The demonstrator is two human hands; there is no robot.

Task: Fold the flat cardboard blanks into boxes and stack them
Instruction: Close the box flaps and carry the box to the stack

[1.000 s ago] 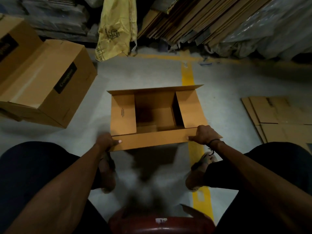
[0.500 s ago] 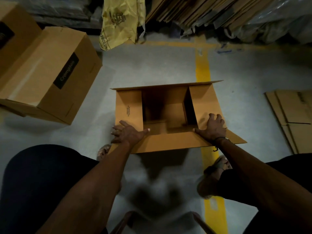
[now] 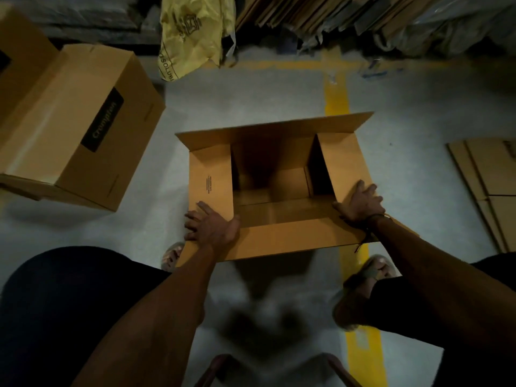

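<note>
While opening upward — box (image 3: 279,196) lengthwise left-to-right.

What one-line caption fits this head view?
Both hands, left hand and right hand, press the side flaps of an open cardboard box on the floor.

We find a warehouse or packing store. The floor (image 3: 251,93) is bare grey concrete marked with yellow painted lines (image 3: 336,93) of the kind that bound aisles. Flat cardboard sheets (image 3: 307,12) lean in a thick row along the far side, with plastic-wrapped bundles (image 3: 460,26) beside them and a crumpled yellow printed sack (image 3: 192,32) hanging in front. We note made-up cartons (image 3: 75,121) carrying a printed brand label at the left, and flat blanks (image 3: 491,188) lying on the floor at the right.
</note>
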